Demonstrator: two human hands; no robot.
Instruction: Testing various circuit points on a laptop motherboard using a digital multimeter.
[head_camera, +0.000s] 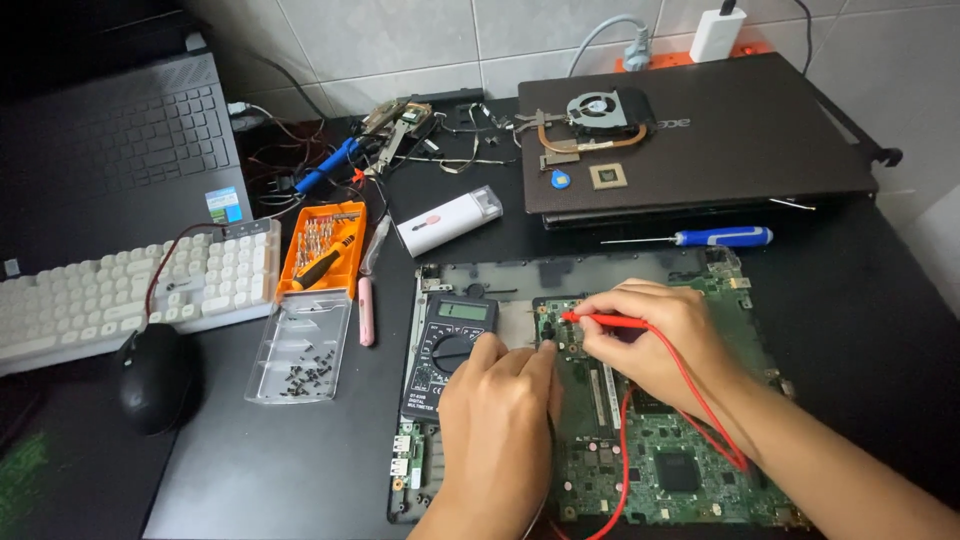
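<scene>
A green laptop motherboard (680, 470) lies on the black desk in front of me. My right hand (655, 340) pinches a red multimeter probe (605, 320), its tip pointing left onto the board's upper left area; the red lead (700, 410) trails down across the board. My left hand (500, 420) holds a black probe (547, 330), mostly hidden by the fingers, against the same area. A grey-black digital multimeter (445, 350) lies just left of the board, beside my left hand.
An orange screwdriver bit case (322, 250) with its clear lid (300, 350) holding screws lies at left, by a white keyboard (120, 290) and black mouse (150, 375). A closed dark laptop (720, 130) with a fan-heatsink (595, 115) on it sits behind; a blue screwdriver (720, 237) lies nearby.
</scene>
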